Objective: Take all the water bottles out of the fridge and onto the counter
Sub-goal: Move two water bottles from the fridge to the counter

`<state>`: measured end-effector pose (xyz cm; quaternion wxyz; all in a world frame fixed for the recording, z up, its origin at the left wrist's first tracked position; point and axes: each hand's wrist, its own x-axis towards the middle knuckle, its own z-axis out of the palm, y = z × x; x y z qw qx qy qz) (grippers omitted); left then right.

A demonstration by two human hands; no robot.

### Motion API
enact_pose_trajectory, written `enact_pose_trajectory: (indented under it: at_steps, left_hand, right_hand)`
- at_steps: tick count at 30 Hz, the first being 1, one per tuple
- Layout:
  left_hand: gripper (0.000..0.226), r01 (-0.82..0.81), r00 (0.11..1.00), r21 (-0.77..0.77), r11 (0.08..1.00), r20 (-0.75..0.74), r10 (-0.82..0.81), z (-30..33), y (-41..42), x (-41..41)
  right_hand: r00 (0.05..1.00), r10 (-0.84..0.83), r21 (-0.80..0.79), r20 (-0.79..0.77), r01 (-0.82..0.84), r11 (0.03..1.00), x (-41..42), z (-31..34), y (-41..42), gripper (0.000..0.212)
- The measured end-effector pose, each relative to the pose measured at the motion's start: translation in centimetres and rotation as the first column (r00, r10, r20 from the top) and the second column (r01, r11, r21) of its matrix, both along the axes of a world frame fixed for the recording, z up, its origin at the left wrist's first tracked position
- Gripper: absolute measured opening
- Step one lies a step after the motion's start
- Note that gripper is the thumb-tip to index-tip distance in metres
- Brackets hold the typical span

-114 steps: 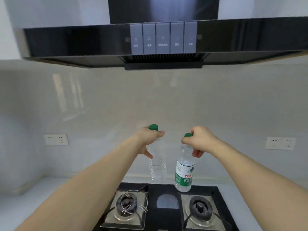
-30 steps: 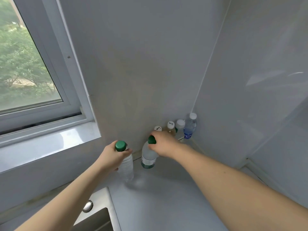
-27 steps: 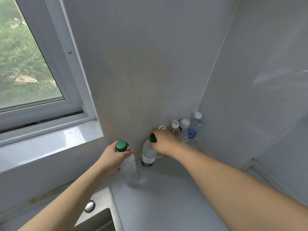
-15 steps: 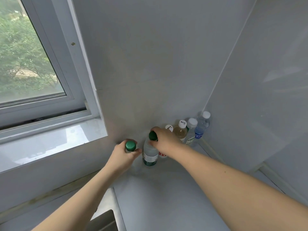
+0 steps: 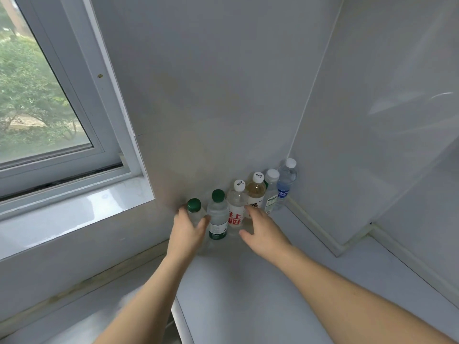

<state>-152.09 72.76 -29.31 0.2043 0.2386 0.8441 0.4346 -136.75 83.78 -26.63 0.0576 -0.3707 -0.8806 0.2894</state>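
Several bottles stand in a row on the grey counter (image 5: 248, 294), against the back wall and into the corner. My left hand (image 5: 188, 233) grips the body of the leftmost one, a clear unlabelled bottle with a green cap (image 5: 194, 206). Beside it stands a green-capped bottle with a green label (image 5: 218, 219), free of both hands. My right hand (image 5: 263, 232) hovers open with spread fingers in front of a white-capped bottle with red lettering (image 5: 235, 212). Further right are an amber bottle (image 5: 255, 192), a white-capped bottle (image 5: 271, 192) and a blue-labelled bottle (image 5: 285, 184).
A window (image 5: 44, 108) with a white sill (image 5: 74, 207) fills the left side. Grey walls meet in the corner behind the bottles, with a raised ledge (image 5: 347, 244) along the right wall. The counter's left edge (image 5: 178, 316) drops off near my left forearm.
Both bottles were carried from the stove to this corner and set down. My right hand has let go of the labelled green-capped bottle and drawn back; my left hand slid down from cap to body.
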Motion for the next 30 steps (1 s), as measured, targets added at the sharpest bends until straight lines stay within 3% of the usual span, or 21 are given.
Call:
enact_pose_trajectory:
  at_steps: [2,5,8,10,16,21,30]
  left_hand:
    - [0.071,-0.021,0.999,0.037,0.999,-0.045,0.022,-0.2,-1.2,1.2]
    - [0.070,-0.050,0.937,0.070,0.996,-0.341,0.071,-0.5,-2.8,3.9]
    - [0.064,0.160,0.747,0.020,0.987,-0.656,-0.108,-0.8,-2.9,7.3]
    - [0.061,0.296,0.634,-0.057,0.954,-0.735,-0.241,-0.9,-2.0,9.6]
    - [0.050,0.566,0.473,-0.138,0.813,-0.753,-0.457,-0.7,2.8,16.0]
    - [0.046,0.765,0.330,-0.132,0.630,-0.759,-0.561,-0.8,6.6,22.9]
    - [0.045,0.928,0.166,-0.090,0.362,-0.770,-0.616,2.0,6.8,37.7]
  right_hand:
    - [1.000,-0.016,0.033,0.012,0.016,0.999,1.8,0.2,-0.5,0.065]
    - [0.995,-0.091,0.065,-0.031,0.093,0.994,4.9,0.4,-1.0,0.066]
    - [0.977,-0.203,0.088,-0.061,0.208,0.974,8.8,0.5,-1.3,0.068]
    - [0.962,-0.266,0.101,-0.069,0.272,0.957,11.5,0.5,-1.4,0.069]
    - [0.899,-0.419,0.141,-0.130,0.435,0.889,18.7,1.2,-1.5,0.066]
    - [0.808,-0.582,0.145,-0.097,0.590,0.795,26.9,1.8,-2.0,0.064]
    - [0.594,-0.799,0.170,-0.095,0.801,0.575,42.2,4.4,-8.8,0.062]
